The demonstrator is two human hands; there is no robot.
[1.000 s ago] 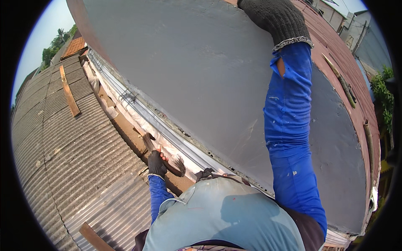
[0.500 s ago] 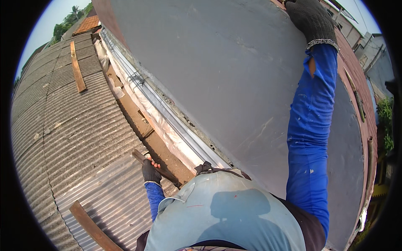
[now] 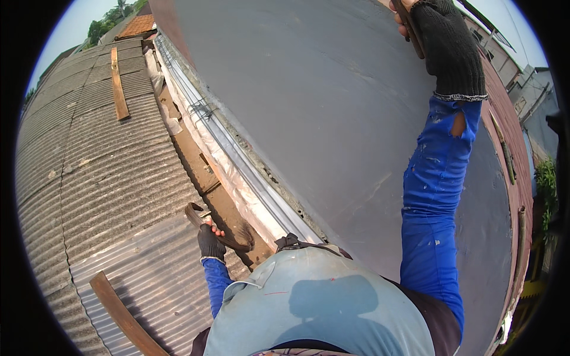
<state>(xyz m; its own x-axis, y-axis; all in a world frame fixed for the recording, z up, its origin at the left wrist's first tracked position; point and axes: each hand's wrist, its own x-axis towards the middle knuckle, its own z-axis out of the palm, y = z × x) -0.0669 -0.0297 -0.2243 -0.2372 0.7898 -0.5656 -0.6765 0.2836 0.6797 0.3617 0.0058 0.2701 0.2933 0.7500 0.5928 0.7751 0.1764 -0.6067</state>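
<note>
My left hand, in a dark fingerless glove, is closed around a dark brown curved strip with a frayed end, above the narrow brown gap beside the corrugated roof. My right hand, gloved alike, reaches over the smooth grey surface to its top edge, fingers wrapped round a dark, narrow strip that I cannot identify. Along the grey surface's left side run metal rods with a knot of wire and crumpled pale sheeting. My body hides the lower middle.
The grey corrugated roof holds two wooden boards; a clearer corrugated panel lies at its lower part. A reddish roof edge with thin sticks lines the right. Trees, an orange tiled roof and buildings stand beyond.
The view has shifted, moving the roof up and right. My left hand has moved toward the corrugated roof with its strip. My right hand has shifted, bringing its fingers and dark strip into view.
</note>
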